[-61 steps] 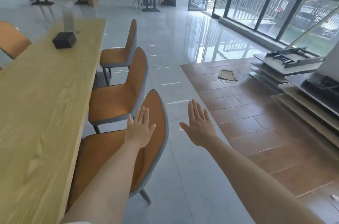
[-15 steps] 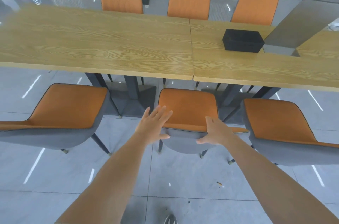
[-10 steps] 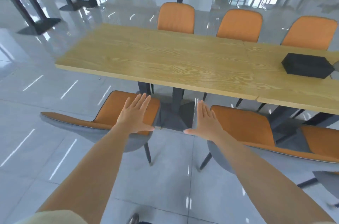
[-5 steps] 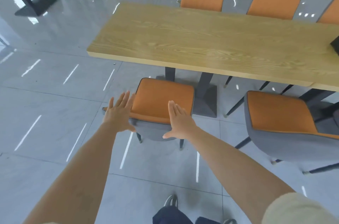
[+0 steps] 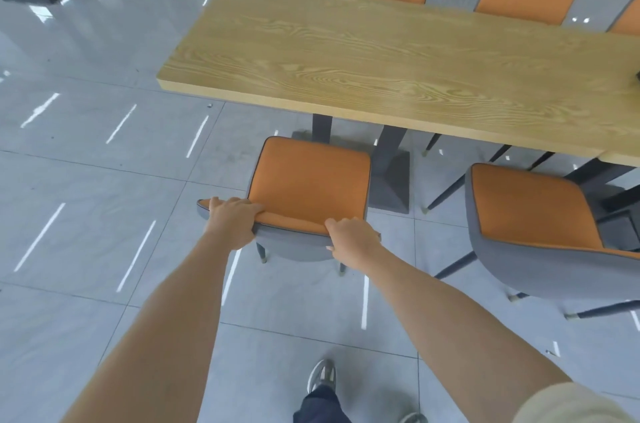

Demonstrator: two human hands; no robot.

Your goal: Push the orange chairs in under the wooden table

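At the near edge of the wooden bench (image 5: 398,66), the nearest orange chair (image 5: 308,187) is seen from the head camera, its seat just short of the benchtop. Its backrest top is gripped by the left hand (image 5: 232,222) and the right hand (image 5: 352,238), both closed over it. A second orange chair (image 5: 533,211) is set beside it on the right.
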